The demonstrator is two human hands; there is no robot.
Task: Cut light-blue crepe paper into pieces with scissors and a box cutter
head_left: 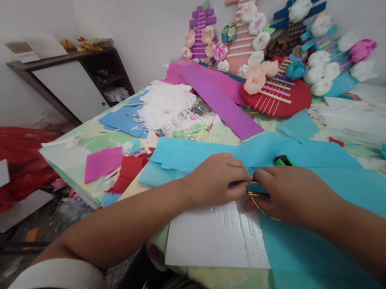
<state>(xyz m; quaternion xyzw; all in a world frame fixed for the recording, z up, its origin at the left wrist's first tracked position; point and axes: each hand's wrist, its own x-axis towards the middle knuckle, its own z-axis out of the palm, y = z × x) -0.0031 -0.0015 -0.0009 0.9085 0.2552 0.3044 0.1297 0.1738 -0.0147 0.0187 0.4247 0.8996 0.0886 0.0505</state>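
Observation:
My left hand (221,182) is closed in a pinch, its fingertips meeting those of my right hand above the white board; what it pinches is hidden. My right hand (290,194) is curled round a thin gold-coloured looped object (263,211), which looks like metal handles, mostly covered by the fingers. Under and behind both hands spreads turquoise crepe paper (320,258), with a folded strip (191,156) at the left. Below the fingers lies a white board (215,243) with ridged glue-like lines. A green and black tool (284,160) shows just behind my right hand.
White string (167,107) lies tangled at the back left, near a purple strip (220,100) and magenta and red scraps (129,174). Decorated stick crafts with paper flowers (259,29) lean on the wall. A cabinet (67,91) and red plastic (8,152) are off the table's left.

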